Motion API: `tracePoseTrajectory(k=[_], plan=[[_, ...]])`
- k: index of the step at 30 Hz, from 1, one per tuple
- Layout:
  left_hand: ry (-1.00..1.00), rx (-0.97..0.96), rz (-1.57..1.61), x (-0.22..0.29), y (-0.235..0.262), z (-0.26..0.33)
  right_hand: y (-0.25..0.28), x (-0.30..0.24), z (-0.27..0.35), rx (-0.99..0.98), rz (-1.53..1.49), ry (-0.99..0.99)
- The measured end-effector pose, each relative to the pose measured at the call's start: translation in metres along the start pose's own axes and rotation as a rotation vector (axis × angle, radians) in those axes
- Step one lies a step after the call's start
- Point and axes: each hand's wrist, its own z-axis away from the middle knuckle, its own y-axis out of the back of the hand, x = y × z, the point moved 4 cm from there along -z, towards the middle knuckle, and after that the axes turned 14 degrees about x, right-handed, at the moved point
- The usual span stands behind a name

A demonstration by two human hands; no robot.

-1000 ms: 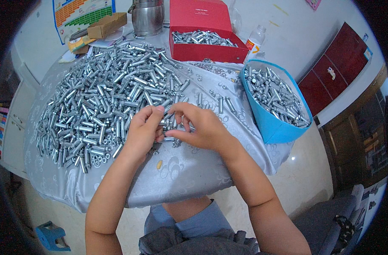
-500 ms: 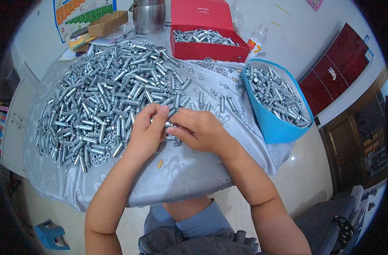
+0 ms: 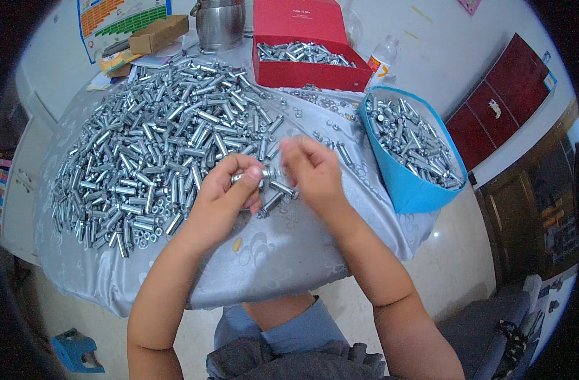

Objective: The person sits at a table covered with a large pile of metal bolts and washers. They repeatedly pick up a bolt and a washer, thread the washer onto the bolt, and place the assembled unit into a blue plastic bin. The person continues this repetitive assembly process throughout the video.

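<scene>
My left hand [image 3: 218, 193] is closed on a shiny metal expansion bolt [image 3: 271, 172], which sticks out past the thumb to the right. Just beyond its free end is my right hand [image 3: 316, 172], fingers bent and smeared by motion; whether anything small is in them cannot be made out. Below the hands, a few more bolts [image 3: 273, 201] lie on the silvery tablecloth [image 3: 289, 266]. To the left spreads a large heap of the same bolts [image 3: 175, 126], with loose nuts [image 3: 148, 235] along its near edge.
At the right edge of the table stands a blue fabric bin [image 3: 422, 193] full of bolts. Farther back are an open red box [image 3: 315, 75] holding bolts, a plastic bottle [image 3: 383, 60], a metal pot [image 3: 221, 25] and a cardboard box [image 3: 159, 35]. Small nuts lie scattered near the bin.
My right hand has drawn away from the left, moving up and to the right, and its fingers have lifted off the bolt. The left hand keeps its grip almost in place.
</scene>
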Motion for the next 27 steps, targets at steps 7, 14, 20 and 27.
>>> tracePoseTrajectory(k=[7, 14, 20, 27], plan=[[0.272, -0.915, -0.422, -0.008, -0.010, 0.037, 0.019, 0.003, -0.014, 0.191, -0.316, -0.187], [0.331, -0.396, 1.065, 0.024, 0.017, -0.004, 0.025, 0.003, -0.015, 0.268, -0.369, -0.259], [0.351, -0.362, 0.869, 0.019, 0.008, 0.001, 0.029, 0.000, -0.017, 0.344, -0.482, -0.272], [0.310, -0.290, 0.912, 0.021, 0.012, -0.002, 0.039, -0.005, -0.019, 0.470, -0.541, -0.200]])
